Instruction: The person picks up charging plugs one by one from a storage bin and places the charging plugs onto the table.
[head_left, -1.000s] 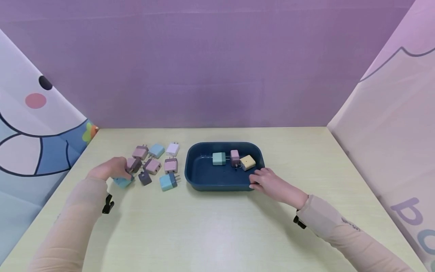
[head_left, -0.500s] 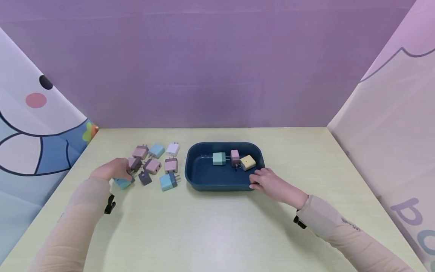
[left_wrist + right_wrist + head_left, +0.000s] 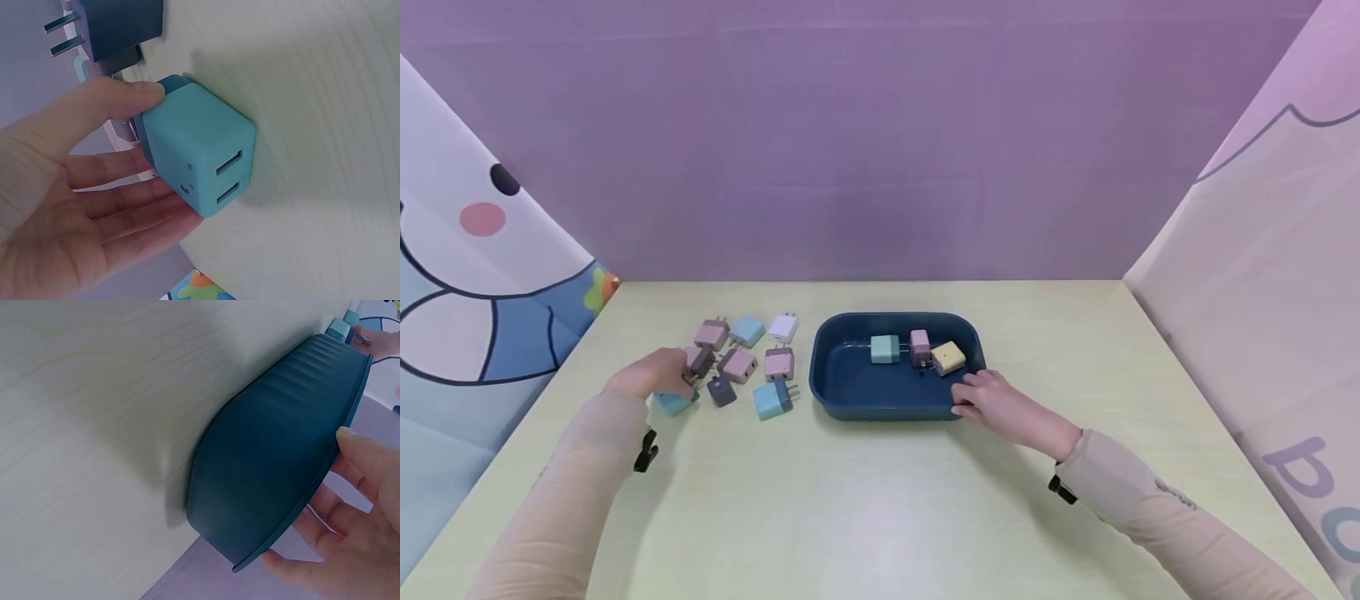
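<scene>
Teal two-port USB charger [image 3: 200,140] pinched by left hand [image 3: 651,372] | right hand [image 3: 1003,407] grips navy tray [image 3: 887,413] | dark charger [image 3: 722,392] so near might get knocked, I'd say

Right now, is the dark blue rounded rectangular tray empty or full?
Neither: the tray holds a boxy mint charger, a boxy pink-and-purple charger and a boxy yellow charger, with bare space left.

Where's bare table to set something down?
Free: pale wood-grain tabletop between beige sleeves, in front of the dark blue oblong plastic tray; also right of it, beyond the right hand. Crowded: left of it, boxy multicoloured plastic chargers beside the left hand.
</scene>
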### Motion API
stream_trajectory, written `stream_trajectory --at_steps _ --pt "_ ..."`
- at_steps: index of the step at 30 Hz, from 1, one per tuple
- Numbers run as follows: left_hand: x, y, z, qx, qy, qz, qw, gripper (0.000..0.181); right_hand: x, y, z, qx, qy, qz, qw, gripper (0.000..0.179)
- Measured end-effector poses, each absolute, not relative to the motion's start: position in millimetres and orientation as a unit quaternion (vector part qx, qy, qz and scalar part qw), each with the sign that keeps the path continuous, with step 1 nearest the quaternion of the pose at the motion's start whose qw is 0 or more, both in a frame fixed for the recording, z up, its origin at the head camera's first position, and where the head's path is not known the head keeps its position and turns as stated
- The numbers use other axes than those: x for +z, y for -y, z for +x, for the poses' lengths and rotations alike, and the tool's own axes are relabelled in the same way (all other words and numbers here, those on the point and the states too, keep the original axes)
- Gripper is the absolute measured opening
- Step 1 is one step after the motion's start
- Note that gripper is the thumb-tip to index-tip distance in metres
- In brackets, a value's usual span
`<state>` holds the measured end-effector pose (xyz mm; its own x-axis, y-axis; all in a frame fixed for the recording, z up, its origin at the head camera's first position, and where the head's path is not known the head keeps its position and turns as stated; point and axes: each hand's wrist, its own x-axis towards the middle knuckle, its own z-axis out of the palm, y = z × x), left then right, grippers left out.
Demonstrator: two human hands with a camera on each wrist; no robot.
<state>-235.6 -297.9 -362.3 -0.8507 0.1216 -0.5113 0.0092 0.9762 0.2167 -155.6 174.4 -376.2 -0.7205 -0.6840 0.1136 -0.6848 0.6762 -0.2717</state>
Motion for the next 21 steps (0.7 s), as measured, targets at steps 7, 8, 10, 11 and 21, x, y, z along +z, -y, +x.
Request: stream_trajectory --at_steps 7,8,10,11,21 --pt "-362 297 -234 0.107 -0.957 0.041 0.265 0.034 -377 -174 -155 0.149 0.916 0.372 0.0 0.017" --pt "-362 297 -233 0.108 -0.958 0.043 0.263 0.034 -377 -174 -155 0.15 0.916 0.371 0.0 0.017" --pt "-358 297 -231 0.109 -0.959 0.048 0.259 0.035 -377 -175 -155 0.15 0.917 0.371 -0.001 0.017" --pt "-357 297 -231 0.11 -0.959 0.051 0.256 0.033 -377 -175 -154 0.15 0.917 0.371 -0.001 0.017" --pt "-337 284 -235 0.102 -0.97 0.068 0.212 0.03 -377 -174 -155 0.145 0.917 0.372 0.001 0.017"
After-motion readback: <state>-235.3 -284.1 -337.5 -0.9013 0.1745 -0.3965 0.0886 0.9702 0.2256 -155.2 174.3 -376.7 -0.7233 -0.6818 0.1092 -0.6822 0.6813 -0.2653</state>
